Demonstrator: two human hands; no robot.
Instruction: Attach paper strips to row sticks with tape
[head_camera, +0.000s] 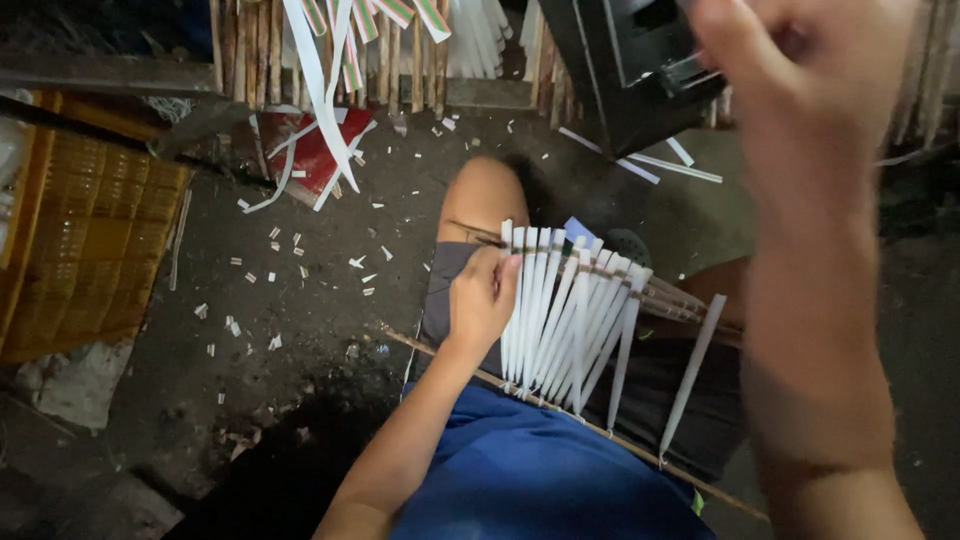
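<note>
The left hand (480, 300) is pressing down on the near end of a row of white strips (565, 310), its fingers curled together and pinching the leftmost strips against the person's lap. Those strips are fanning out side by side across two thin wooden sticks (690, 305), with one strip (692, 375) standing a little apart at the right end. The right hand (800, 90) is hovering high, close to the camera and blurred, so I cannot tell whether its fingers are gripping anything. The whole piece is resting on the knees, above the dark floor (300, 230), which is littered with small white offcuts (290, 245). A yellow woven basket (85, 250) is sitting off to the left, and long loose strips (325, 100) are hanging near a red sheet (315, 150).
</note>
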